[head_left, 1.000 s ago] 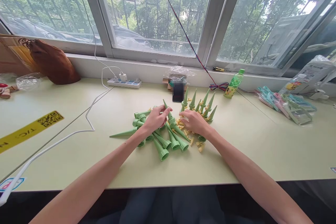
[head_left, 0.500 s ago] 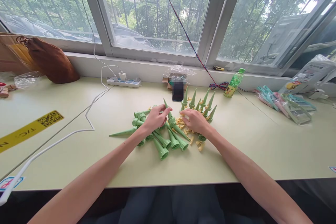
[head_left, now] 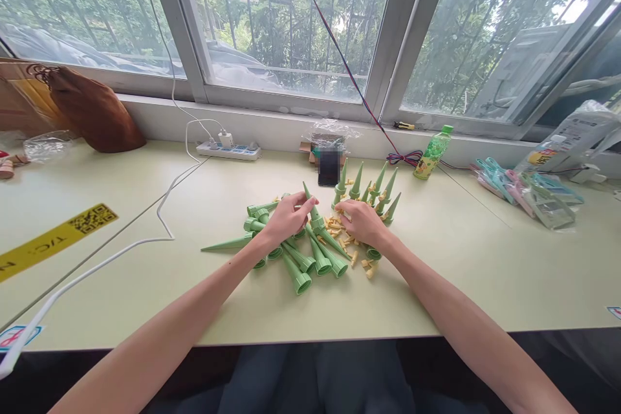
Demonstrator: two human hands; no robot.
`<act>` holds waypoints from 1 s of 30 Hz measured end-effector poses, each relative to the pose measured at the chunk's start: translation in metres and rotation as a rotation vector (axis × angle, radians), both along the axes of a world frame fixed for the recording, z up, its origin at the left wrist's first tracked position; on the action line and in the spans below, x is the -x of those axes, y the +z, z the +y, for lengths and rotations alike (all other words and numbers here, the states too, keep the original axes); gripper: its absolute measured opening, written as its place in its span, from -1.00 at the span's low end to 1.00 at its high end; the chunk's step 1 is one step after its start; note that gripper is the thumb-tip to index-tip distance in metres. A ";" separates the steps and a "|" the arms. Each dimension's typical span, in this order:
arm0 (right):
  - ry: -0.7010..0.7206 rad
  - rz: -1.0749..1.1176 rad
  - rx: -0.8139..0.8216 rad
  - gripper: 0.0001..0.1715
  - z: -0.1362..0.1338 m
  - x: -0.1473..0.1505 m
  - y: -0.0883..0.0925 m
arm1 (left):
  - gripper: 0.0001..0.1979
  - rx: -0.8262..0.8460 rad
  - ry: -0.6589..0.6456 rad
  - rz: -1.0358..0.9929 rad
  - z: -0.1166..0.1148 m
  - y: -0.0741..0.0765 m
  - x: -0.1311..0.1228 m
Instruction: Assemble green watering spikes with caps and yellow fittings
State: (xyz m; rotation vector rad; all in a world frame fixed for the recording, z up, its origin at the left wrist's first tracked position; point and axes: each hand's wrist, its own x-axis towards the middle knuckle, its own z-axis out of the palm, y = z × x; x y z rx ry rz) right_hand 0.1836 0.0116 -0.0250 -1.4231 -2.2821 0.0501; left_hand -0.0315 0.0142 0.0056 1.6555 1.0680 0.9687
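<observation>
A heap of green plastic cone spikes (head_left: 301, 266) lies in the middle of the pale green table (head_left: 145, 284). My left hand (head_left: 286, 220) rests on the heap, its fingers pinched round one green cone (head_left: 315, 217) that points up and away. My right hand (head_left: 363, 223) is just to the right, fingers curled down into a scatter of small yellow pieces (head_left: 336, 228); what they hold is hidden. Several more green cones (head_left: 371, 191) stand upright, tips up, just behind my right hand.
A dark phone (head_left: 328, 167) leans near the window wall behind the heap. A white power strip (head_left: 228, 151) and its cable (head_left: 97, 265) lie at the left, with a brown bag (head_left: 94, 115). A green bottle (head_left: 431, 154) and bagged clips (head_left: 531, 194) sit at the right.
Both hands have stayed almost where they were over the heap; my right fingertips have crept slightly left toward the held cone.
</observation>
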 end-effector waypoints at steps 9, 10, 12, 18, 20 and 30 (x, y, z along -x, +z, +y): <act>-0.026 0.024 -0.030 -0.69 0.000 0.000 0.001 | -0.72 0.000 0.002 0.002 0.001 0.000 -0.001; -0.042 0.021 -0.039 -0.67 0.000 0.000 0.002 | -0.72 -0.003 0.003 0.004 0.001 0.000 -0.001; -0.075 0.006 -0.055 -0.65 0.000 -0.001 0.003 | -0.72 -0.005 0.006 0.006 0.001 0.000 0.000; -0.121 -0.040 -0.026 -0.65 -0.001 -0.002 0.004 | -0.73 0.006 0.003 -0.005 -0.001 0.002 0.000; -0.122 -0.037 -0.011 -0.67 -0.002 -0.002 0.004 | -0.74 0.010 0.002 -0.009 -0.003 0.003 -0.001; -0.054 0.049 0.003 -0.72 -0.006 -0.002 0.007 | -0.77 0.018 0.008 -0.004 -0.006 0.008 -0.002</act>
